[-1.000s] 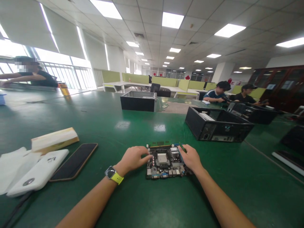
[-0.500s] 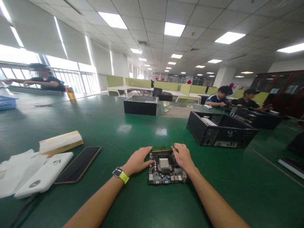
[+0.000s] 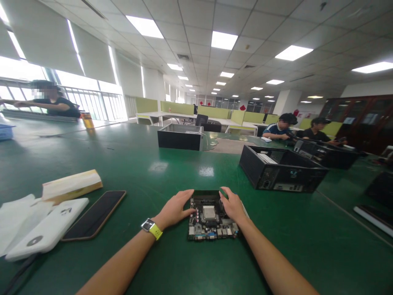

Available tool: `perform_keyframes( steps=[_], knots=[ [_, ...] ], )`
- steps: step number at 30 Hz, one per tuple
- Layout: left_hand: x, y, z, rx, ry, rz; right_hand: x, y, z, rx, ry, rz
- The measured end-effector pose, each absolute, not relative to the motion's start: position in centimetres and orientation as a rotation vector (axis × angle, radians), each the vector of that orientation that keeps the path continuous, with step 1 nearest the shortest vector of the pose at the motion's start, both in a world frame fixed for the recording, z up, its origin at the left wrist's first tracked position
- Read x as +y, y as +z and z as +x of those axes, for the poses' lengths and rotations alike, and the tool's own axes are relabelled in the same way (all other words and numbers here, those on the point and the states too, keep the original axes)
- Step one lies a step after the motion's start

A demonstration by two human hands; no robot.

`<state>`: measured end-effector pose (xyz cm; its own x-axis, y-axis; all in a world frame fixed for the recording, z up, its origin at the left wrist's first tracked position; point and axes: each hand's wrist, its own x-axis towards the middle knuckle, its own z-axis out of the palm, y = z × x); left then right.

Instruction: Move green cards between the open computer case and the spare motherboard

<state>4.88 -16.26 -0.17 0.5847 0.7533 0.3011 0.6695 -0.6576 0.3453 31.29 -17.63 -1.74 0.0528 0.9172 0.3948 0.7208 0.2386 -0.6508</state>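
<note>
A small motherboard [image 3: 199,227] lies flat on the green table in front of me, its ports facing me and a silver square processor [image 3: 209,212] in its middle. Along its far edge runs a thin, dark memory module [image 3: 207,194], spanning the gap between my hands. My left hand [image 3: 175,209], with a yellow-strapped watch on the wrist, has its fingers at the module's left end and its thumb by the board's left edge. At the right end, my right hand [image 3: 232,205] pinches the module. Whether the module sits in a slot is hard to tell.
To the left lie a dark phone [image 3: 95,215], a white device [image 3: 47,229] with a cable, and a tissue pack [image 3: 72,185]. Open computer cases [image 3: 282,168] stand to the right, with another [image 3: 180,138] farther back. Several people sit around the table.
The memory module looks dark now, where its green face and gold edge showed before. My hands remain around the board's far side. The whole view has shifted slightly.
</note>
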Motion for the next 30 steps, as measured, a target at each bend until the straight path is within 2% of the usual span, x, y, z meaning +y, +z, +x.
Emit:
perform_keyframes(
  steps=[19,30],
  knots=[
    [-16.28,-0.2,5.06,1.219,0.616,2.636,-17.13,-2.09,31.4,-1.721,0.311,-1.429],
    [-16.28,-0.25,5.08,1.196,0.623,2.657,-17.28,-1.81,31.35,-1.719,0.303,-1.533]
  ],
)
